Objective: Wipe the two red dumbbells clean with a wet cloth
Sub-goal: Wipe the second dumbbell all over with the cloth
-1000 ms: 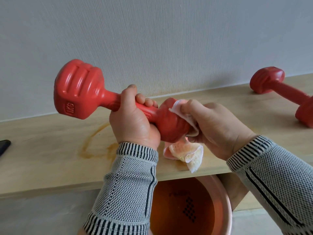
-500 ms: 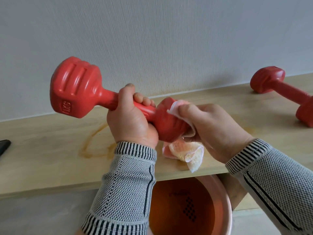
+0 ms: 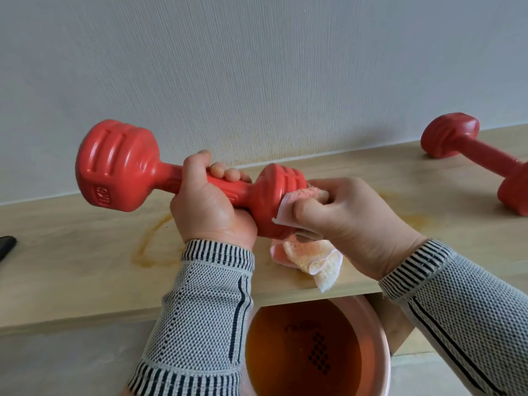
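My left hand [image 3: 210,205] grips the bar of a red dumbbell [image 3: 117,164] and holds it in the air above the wooden shelf [image 3: 71,258], nearly level, its left head raised a little. My right hand [image 3: 351,218] holds a pale pink wet cloth [image 3: 308,258] against the outer face of the dumbbell's right head; the loose end of the cloth hangs below my fingers. The second red dumbbell [image 3: 474,164] lies on the shelf at the far right, partly cut off by the frame edge.
A pink basin [image 3: 380,352] with orange-tinted water stands on the floor under the shelf's front edge, below my hands. A brownish water ring [image 3: 148,247] stains the shelf. A dark object [image 3: 7,244] pokes in at the left edge. A pale wall rises right behind the shelf.
My right hand has slid the cloth from the top of the right head round to its outer end. The dumbbell has levelled out somewhat in my left hand.
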A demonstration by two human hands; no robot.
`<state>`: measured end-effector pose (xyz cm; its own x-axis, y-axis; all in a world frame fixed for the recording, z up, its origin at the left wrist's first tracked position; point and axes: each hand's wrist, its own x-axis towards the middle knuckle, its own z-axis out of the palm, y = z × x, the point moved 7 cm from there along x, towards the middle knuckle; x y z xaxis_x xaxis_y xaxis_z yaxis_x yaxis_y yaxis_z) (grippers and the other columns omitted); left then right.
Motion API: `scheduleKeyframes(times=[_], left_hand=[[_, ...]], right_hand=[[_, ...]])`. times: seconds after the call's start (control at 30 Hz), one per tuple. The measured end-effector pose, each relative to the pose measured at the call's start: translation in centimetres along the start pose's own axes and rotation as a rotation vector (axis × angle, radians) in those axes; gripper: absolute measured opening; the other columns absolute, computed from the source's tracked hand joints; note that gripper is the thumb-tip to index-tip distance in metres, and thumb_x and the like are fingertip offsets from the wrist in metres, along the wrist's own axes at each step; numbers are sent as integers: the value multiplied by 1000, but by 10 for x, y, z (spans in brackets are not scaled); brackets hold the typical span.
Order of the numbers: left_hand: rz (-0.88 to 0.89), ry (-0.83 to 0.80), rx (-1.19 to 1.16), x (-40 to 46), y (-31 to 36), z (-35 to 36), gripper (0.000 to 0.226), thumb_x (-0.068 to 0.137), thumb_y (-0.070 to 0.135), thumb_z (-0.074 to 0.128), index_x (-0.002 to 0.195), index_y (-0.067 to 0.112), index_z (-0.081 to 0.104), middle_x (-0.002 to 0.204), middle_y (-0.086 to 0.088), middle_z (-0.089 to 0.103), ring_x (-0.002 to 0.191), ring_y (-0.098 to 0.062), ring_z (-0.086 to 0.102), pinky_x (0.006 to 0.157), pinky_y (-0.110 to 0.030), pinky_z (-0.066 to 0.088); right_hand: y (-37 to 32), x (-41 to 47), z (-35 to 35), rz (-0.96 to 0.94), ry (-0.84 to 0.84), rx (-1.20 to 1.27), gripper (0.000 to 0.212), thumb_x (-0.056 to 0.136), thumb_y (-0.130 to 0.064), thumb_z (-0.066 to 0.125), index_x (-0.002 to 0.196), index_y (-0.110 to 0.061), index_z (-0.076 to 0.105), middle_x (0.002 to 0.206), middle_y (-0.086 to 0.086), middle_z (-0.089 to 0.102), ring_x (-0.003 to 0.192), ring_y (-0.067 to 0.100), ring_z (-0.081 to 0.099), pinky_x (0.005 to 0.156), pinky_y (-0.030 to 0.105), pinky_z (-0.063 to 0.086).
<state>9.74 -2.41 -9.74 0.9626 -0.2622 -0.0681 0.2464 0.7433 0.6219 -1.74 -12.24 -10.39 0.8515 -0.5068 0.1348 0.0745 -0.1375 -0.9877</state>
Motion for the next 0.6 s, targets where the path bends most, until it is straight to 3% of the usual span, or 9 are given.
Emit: scheduleKeyframes(times=[0.13, 0.2, 0.3, 0.43, 0.53, 0.6], left_hand=[[15, -17, 12, -3, -1, 3, 22, 89, 9, 56, 71, 17, 46, 51, 6, 43, 43, -11, 43, 52, -26, 41], [28, -16, 24, -4, -1, 4, 22, 88, 9, 56, 70, 16, 46, 51, 5, 43, 43, -12, 43, 52, -27, 42], [31, -8, 14, -2, -1, 3, 23, 88, 9, 56, 69, 17, 45, 51, 6, 43, 42, -11, 43, 51, -26, 41], [-10, 2, -29, 3, 0, -2, 22, 88, 11, 57, 70, 18, 46, 52, 7, 44, 43, -11, 44, 52, -26, 43], [-19, -13, -21, 1, -4, 0, 23, 89, 10, 56, 70, 18, 44, 51, 7, 42, 43, -10, 42, 51, -25, 42], [-7, -12, -5, -1, -6, 2, 22, 89, 10, 56, 71, 18, 45, 51, 6, 43, 43, -11, 42, 51, -25, 41]], right_hand=[[-1, 2, -8, -19, 128, 54, 32, 69, -35, 73, 57, -7, 63, 54, 5, 52, 54, 17, 54, 59, 38, 53], [-1, 3, -12, -2, 174, 95, 35, 76, -35, 70, 59, -4, 66, 55, 10, 55, 53, 17, 58, 54, 32, 53], [-2, 1, -5, 6, 54, 89, 26, 79, -23, 72, 64, -4, 63, 57, 8, 52, 55, 16, 54, 56, 31, 52], [-1, -2, -1, 8, 3, -53, 16, 77, -15, 74, 73, -2, 67, 64, 7, 60, 61, 19, 61, 65, 45, 58], [-5, 1, -8, -18, 122, 40, 30, 78, -23, 72, 51, -13, 64, 53, 3, 54, 53, 13, 57, 55, 33, 54], [-4, 3, -13, -9, 169, 98, 33, 80, -29, 69, 51, -14, 65, 52, 4, 56, 51, 13, 57, 53, 29, 52]])
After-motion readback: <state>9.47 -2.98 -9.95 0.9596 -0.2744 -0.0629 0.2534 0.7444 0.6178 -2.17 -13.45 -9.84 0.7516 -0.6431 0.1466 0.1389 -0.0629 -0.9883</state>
